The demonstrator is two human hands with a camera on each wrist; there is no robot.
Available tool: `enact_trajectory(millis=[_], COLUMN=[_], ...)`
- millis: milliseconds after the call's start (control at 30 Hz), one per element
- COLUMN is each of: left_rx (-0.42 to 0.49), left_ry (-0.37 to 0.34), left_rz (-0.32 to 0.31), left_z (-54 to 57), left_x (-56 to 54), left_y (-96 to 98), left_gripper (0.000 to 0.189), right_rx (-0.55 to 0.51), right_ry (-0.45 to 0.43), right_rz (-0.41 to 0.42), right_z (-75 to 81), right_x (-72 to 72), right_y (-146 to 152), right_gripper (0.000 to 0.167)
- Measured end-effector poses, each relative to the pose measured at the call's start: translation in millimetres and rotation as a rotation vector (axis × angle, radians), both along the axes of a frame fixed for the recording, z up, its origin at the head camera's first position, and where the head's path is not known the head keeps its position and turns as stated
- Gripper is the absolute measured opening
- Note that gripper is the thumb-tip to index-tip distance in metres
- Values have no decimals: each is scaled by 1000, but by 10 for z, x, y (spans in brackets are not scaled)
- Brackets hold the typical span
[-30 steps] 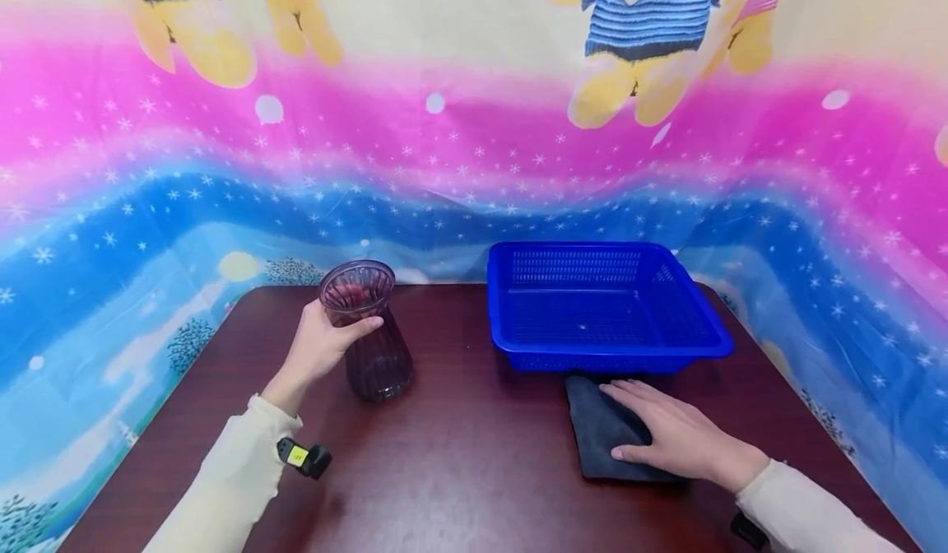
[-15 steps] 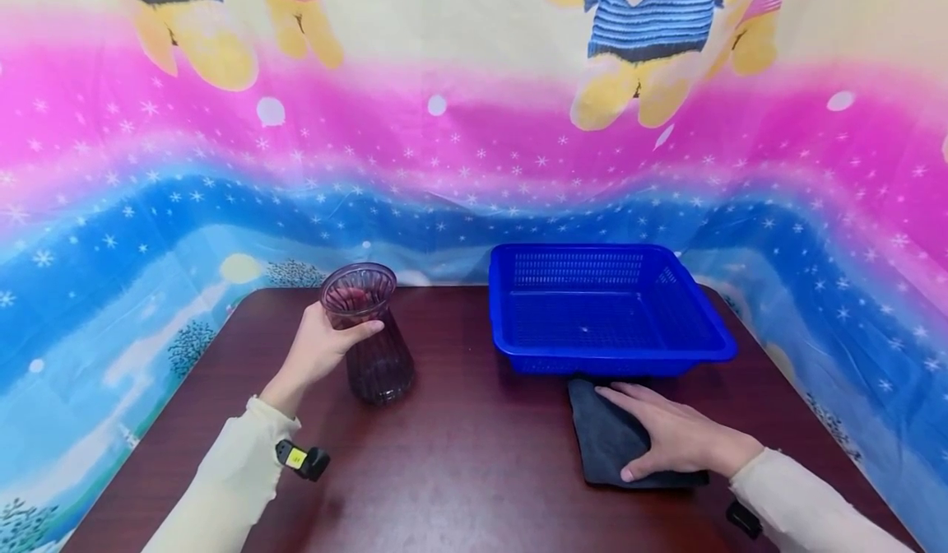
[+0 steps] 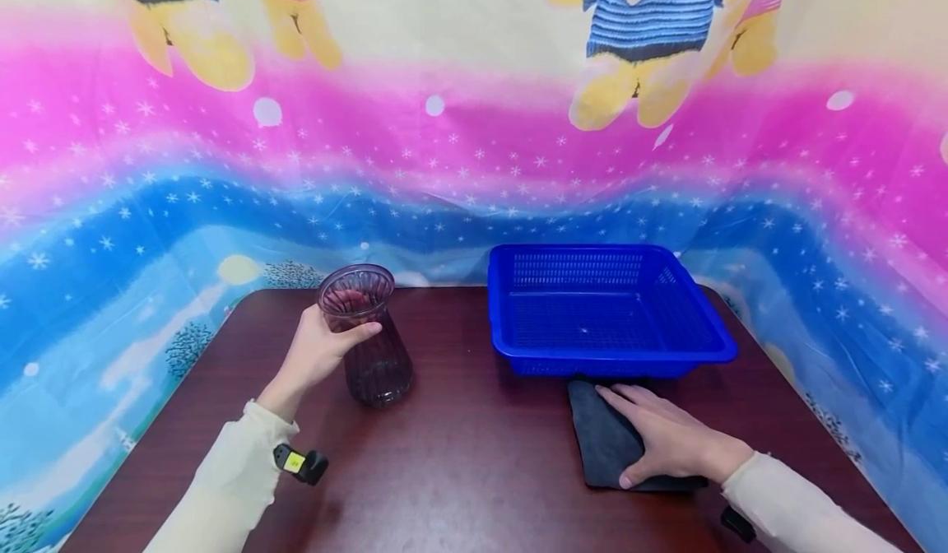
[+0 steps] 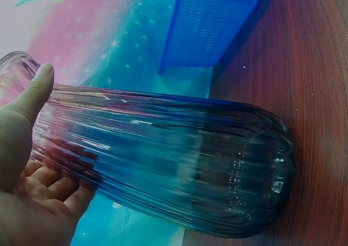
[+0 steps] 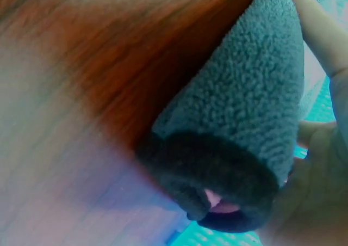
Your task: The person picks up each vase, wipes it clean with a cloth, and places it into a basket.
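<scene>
My left hand grips a purple-tinted ribbed glass vase at its neck, thumb across the front and fingers curled behind. In the left wrist view the clear vase shows its rounded base close to the wooden table. On the right, my right hand lies over a dark grey folded cloth, thumb at its near edge and fingers at its far side. The right wrist view shows the fuzzy cloth bunched between thumb and fingers, with a fingertip glimpsed inside its fold.
A blue plastic basket with slotted walls stands at the back right, just beyond the cloth. The brown wooden table reaches back to a printed, colourful curtain that hangs around its far and side edges.
My right thumb has moved toward the cloth's near edge, and the fingers have drawn slightly in around it. The left hand and vase have stayed nearly still.
</scene>
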State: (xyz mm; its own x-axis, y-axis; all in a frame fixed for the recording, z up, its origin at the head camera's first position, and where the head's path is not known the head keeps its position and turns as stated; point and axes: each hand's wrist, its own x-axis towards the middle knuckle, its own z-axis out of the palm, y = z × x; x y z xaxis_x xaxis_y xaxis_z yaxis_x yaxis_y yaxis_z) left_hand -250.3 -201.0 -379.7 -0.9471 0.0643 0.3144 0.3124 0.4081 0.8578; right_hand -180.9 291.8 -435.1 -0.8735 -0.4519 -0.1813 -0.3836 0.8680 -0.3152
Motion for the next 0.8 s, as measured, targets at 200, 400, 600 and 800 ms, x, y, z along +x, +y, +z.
enact_trajectory(millis=[200, 400, 600, 800], left_rx=[3, 11, -17, -33], left_ry=[-5, -4, -2, -2], left_rz=[2, -3, 12, 22], left_z=[7, 14, 4, -2], left_x=[12, 24, 7, 0], left_y=[5, 14, 8, 6], left_gripper=[41, 41, 41, 42], right_rx=[-5, -24, -62, -73], right_ry=[36, 74, 99, 155], right_rz=[0, 2, 16, 41], right_z=[-39, -62, -75, -81], right_x=[-20, -41, -104, -136], right_y=[8, 15, 57, 90], right_gripper=[120, 109, 92, 70])
